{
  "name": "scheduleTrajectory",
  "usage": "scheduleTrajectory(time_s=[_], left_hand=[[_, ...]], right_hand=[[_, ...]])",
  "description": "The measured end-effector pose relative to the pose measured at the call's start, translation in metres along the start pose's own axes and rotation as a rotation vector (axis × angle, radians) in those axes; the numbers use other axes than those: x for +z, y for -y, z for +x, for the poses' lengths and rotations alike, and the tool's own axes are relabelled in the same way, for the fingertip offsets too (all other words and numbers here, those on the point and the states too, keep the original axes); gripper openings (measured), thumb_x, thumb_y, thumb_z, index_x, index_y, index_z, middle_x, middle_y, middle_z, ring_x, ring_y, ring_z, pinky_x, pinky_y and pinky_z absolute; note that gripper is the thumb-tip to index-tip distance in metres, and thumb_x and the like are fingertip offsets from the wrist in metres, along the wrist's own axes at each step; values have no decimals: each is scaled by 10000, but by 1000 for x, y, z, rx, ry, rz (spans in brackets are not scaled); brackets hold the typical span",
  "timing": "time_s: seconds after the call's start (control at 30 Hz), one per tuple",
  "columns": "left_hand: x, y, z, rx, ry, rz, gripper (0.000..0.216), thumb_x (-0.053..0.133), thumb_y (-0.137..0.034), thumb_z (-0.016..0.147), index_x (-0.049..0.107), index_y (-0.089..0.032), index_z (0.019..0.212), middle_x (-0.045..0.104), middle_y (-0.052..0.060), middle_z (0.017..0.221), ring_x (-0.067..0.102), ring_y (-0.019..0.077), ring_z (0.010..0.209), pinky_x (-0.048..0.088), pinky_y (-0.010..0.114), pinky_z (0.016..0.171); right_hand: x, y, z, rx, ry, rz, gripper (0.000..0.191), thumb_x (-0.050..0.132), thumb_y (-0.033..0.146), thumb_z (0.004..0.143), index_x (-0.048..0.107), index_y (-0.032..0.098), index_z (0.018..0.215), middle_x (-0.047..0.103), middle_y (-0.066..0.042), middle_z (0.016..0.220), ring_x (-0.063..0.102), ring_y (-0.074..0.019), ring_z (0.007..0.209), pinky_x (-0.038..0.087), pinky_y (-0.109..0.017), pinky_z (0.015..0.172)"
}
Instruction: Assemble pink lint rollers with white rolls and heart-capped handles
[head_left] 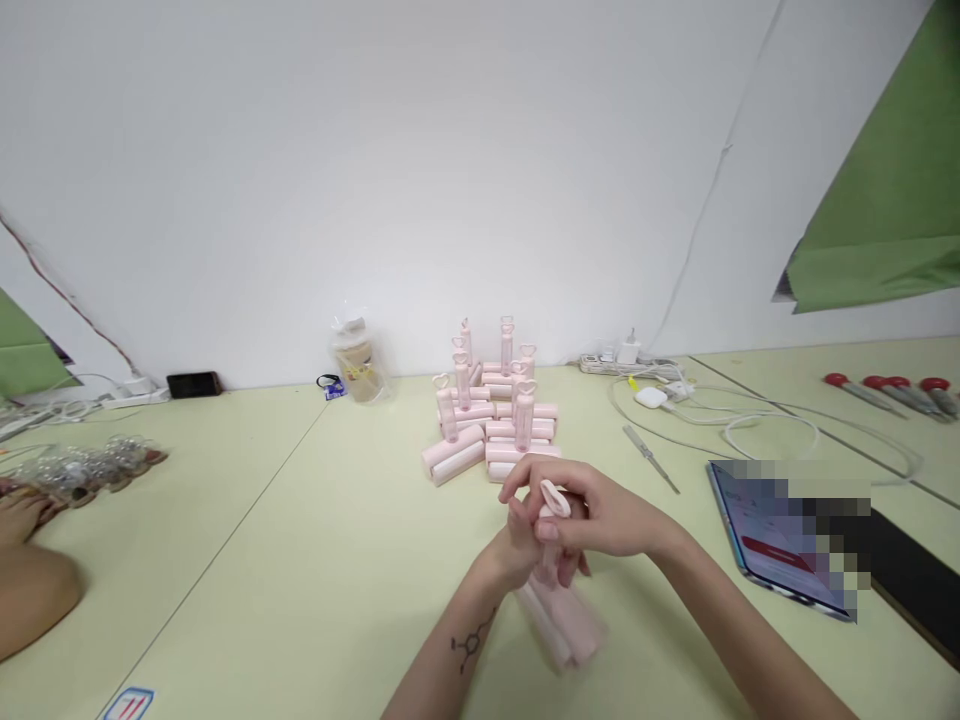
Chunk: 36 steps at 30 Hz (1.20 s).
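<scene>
Both hands are closed around a pale pink handled piece. Its looped top sticks up between my fingers, and its twin-roll base hangs below, tilted and blurred. My left hand wraps the handle from the left, partly hidden behind the other. My right hand grips just under the loop, with the thumb across the front. Beyond them stand several similar pink pieces in two rows, each with a clear pink upright handle, a loop on top and a wide roll-like base.
At right lie a phone, a dark flat object, a small blade-like tool and white cables. Red-ended tools are farther right. A clear bag stands by the wall. Another person's arm is at left.
</scene>
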<state>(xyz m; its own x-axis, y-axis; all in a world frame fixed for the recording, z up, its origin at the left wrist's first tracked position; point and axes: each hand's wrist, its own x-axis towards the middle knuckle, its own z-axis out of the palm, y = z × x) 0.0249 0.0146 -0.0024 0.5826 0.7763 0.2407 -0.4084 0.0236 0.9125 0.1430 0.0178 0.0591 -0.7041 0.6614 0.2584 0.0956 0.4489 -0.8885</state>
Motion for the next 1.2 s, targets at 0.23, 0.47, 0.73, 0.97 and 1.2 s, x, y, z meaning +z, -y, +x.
scheduleTrajectory(time_s=[0.23, 0.47, 0.73, 0.97, 1.2], left_hand=[[-1, -6, -8, 35, -49, 31, 860, 258, -943, 352, 492, -163, 626, 451, -26, 387, 462, 132, 347, 415, 284, 432], [4, -5, -13, 40, -235, 47, 595, 510, -781, 536, 348, -209, 540, 243, -117, 321, 186, 26, 264, 134, 171, 283], [0, 0, -13, 45, -272, 14, 586, 540, -727, 526, 266, -218, 432, 196, -109, 276, 144, 15, 244, 85, 171, 270], [-5, 11, -13, 94, -256, 30, 620, 481, -797, 519, 289, -211, 450, 186, -108, 309, 141, 23, 269, 105, 182, 300], [12, -7, -31, 190, -236, 239, 621, 375, -749, 692, 539, -151, 726, 515, 18, 629, 472, 138, 582, 359, 250, 554]], right_hand=[[10, 4, 4, 122, -104, -34, 56, 542, 152, 764, 544, 207, 759, 585, -38, 1036, 614, -137, 686, 453, -179, 416], [24, -1, 3, 209, 5, 71, 273, 421, 258, 861, 523, 263, 1114, 571, -40, 1012, 552, -79, 549, 500, -213, 501], [33, 0, 11, 165, -76, -56, 245, 428, 114, 784, 566, 238, 944, 608, 1, 858, 554, -102, 591, 446, -163, 425], [31, 0, 10, 190, -115, -33, 295, 482, 201, 813, 505, 288, 1094, 595, -6, 953, 571, -101, 586, 471, -189, 451], [40, -34, -39, 273, -362, -53, 489, 434, 364, 866, 249, 309, 1316, 415, -97, 1308, 572, -224, 989, 511, -332, 726]])
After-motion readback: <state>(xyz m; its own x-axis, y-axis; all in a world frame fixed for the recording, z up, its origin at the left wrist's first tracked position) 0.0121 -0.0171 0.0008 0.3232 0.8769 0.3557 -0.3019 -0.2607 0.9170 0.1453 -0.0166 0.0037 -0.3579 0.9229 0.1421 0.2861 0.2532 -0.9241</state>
